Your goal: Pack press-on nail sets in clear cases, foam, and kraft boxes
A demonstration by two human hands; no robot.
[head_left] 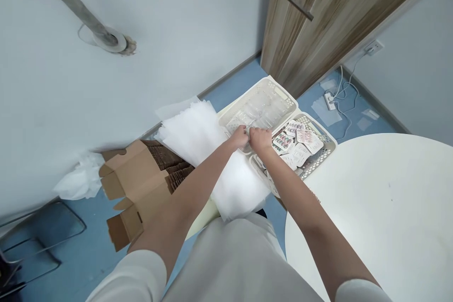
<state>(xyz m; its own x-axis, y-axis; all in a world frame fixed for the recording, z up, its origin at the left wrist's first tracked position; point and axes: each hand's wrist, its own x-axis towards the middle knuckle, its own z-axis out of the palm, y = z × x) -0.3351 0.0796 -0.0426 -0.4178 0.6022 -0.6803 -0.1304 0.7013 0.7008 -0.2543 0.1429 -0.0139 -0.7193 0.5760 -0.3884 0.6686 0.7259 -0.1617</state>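
Both my hands are close together over the near end of a white plastic basket (290, 100) that contains clear plastic pieces (264, 106). My left hand (239, 138) is closed, with its fingers bent over the basket's near part. Beside it, my right hand (261, 140) is also closed, knuckles up. What the fingers grip is hidden; clear plastic lies right by them. Against this basket, on the right, stands a second white basket (324, 152) with several printed blister-like cards (299, 144) showing coloured nail-shaped pieces. My right forearm passes over its near corner.
A stack of thin white sheets (198, 127) lies left of the baskets, partly under my left arm. Flattened brown cardboard boxes (136, 170) lie further left. A round white table (382, 207) stands at right. A power strip (330, 101) with cables lies on the blue floor near the wooden cabinet (300, 37).
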